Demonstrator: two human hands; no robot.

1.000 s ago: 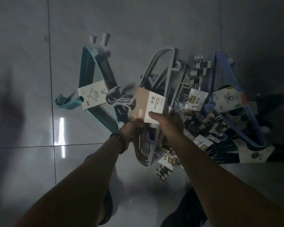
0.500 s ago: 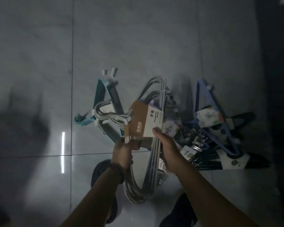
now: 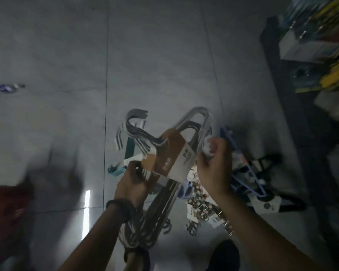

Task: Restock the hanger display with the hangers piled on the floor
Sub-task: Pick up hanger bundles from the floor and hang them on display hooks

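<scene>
Looking straight down at the grey tiled floor (image 3: 164,55), and the bundle of grey plastic hangers (image 3: 201,122) is up off it in the centre of the frame. It lies on a slant, hooks (image 3: 134,124) fanned toward the upper left, its other end low beside the left forearm. A brown-and-white cardboard sleeve (image 3: 172,155) wraps the bundle's middle. The left hand (image 3: 133,180), a dark band (image 3: 119,207) on its wrist, has its fingers wrapped round the hanger necks just lower left of that sleeve, a firm closed hold. The right hand (image 3: 213,167) sits against the sleeve's right edge with fingers curled in tight around something pale. Blur hides whether that is the bundle's rail or a label, so what it holds I cannot tell. Beneath and to the right of the hands is the pile on the floor. Teal plastic hangers (image 3: 129,148) peek out at left behind the bundle, and blue plastic hangers (image 3: 225,133) with a printed label lie at right. Black hangers (image 3: 290,204) lie by the blue ones, with small metal clip hangers (image 3: 202,208) carrying paper tags at lower centre. A dark shelf unit (image 3: 272,55) stocked with packaged goods runs down the right edge. A dark shoe (image 3: 225,255) shows at the bottom, a blurred red shape (image 3: 6,202) at lower left.
</scene>
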